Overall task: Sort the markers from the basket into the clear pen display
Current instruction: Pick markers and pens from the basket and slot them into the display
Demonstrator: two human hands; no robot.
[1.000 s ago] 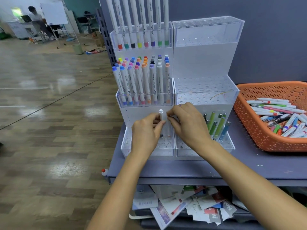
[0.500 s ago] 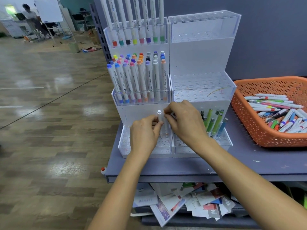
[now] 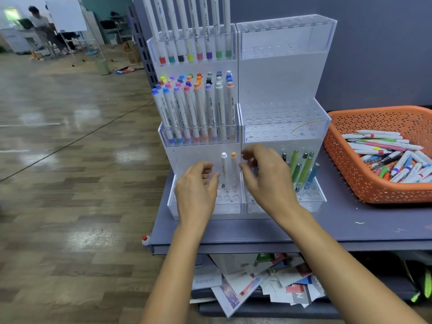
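Note:
A white-capped marker (image 3: 224,166) and an orange-capped marker (image 3: 233,166) stand upright side by side in the bottom left tier of the clear pen display (image 3: 282,73). My left hand (image 3: 196,192) hovers just left of them, fingers loosely curled, holding nothing. On their right, my right hand (image 3: 268,181) is lifted with relaxed fingers and holds nothing. Both hands are apart from the markers. The orange basket (image 3: 350,174) at the right holds several loose markers (image 3: 392,155). Green and blue pens (image 3: 301,169) stand in the bottom right tier.
The display's upper left tiers are packed with several coloured markers (image 3: 198,111); its upper right tiers have bare holes. The grey shelf (image 3: 350,228) carries display and basket. Papers (image 3: 257,279) lie on the shelf below. Wooden floor stretches left; a person stands far back.
Both hands have let go of the markers and drawn apart, left hand leftward, right hand rightward. The two markers now stand alone in their holes.

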